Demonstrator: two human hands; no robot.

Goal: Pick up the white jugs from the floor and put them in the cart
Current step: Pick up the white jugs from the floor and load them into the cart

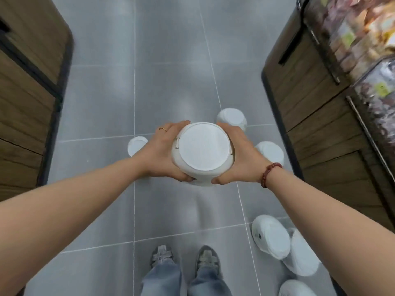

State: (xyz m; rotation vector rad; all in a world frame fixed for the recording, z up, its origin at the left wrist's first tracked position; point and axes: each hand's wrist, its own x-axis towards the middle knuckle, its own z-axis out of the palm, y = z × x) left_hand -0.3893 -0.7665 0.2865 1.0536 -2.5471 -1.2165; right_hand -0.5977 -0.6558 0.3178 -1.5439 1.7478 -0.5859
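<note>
I hold a white jug [202, 150] in front of me above the floor, its round flat face turned up toward me. My left hand [163, 151] grips its left side and my right hand [241, 155] grips its right side. More white jugs stand on the grey tiles beyond it: one at the left [135, 145], one behind [232, 118] and one at the right [271, 150]. Several more lie near my right foot, among them one on its side [270, 236], one beside it [303, 255] and one at the bottom edge [296, 288]. No cart is in view.
The grey tiled floor [166, 71] forms an aisle between a wooden shelf unit on the left [23, 99] and a wooden counter with packaged goods on the right [333, 99]. My feet [183, 260] stand at the bottom centre.
</note>
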